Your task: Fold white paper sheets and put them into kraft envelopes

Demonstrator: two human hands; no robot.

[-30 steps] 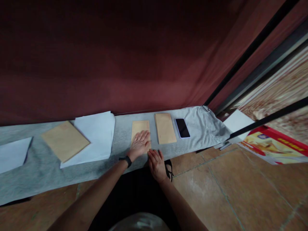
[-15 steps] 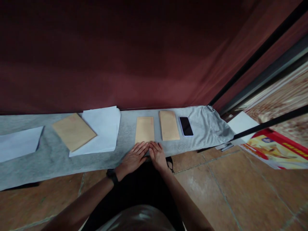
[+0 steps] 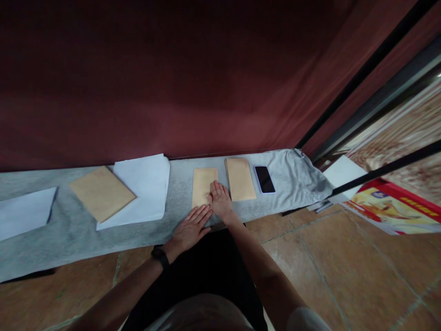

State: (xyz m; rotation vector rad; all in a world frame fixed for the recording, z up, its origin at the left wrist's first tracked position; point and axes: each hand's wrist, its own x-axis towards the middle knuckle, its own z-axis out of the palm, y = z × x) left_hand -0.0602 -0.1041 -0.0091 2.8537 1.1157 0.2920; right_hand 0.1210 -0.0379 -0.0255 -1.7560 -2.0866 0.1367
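Note:
Directly in front of me a brown paper envelope (image 3: 204, 184) lies flat on the grey cloth (image 3: 181, 184). My left hand (image 3: 191, 228) rests flat at its near edge, fingers stretched out, with a dark band on the wrist. My right hand (image 3: 219, 198) lies flat over the envelope's lower right side, fingers extended. Just right of it is a stack of brown envelopes (image 3: 240, 179), and beyond that a phone (image 3: 264, 179) with a dark screen.
On the left, another brown envelope or stack (image 3: 102, 193) overlaps white paper sheets (image 3: 148, 188). More white paper (image 3: 25, 212) lies at the far left. A dark red curtain (image 3: 206, 115) hangs behind the table. Black poles and a colourful box (image 3: 396, 207) stand at the right.
My right hand has moved forward, from the envelope's near edge up along its right side. My left hand stays at the near edge. The view has shifted slightly.

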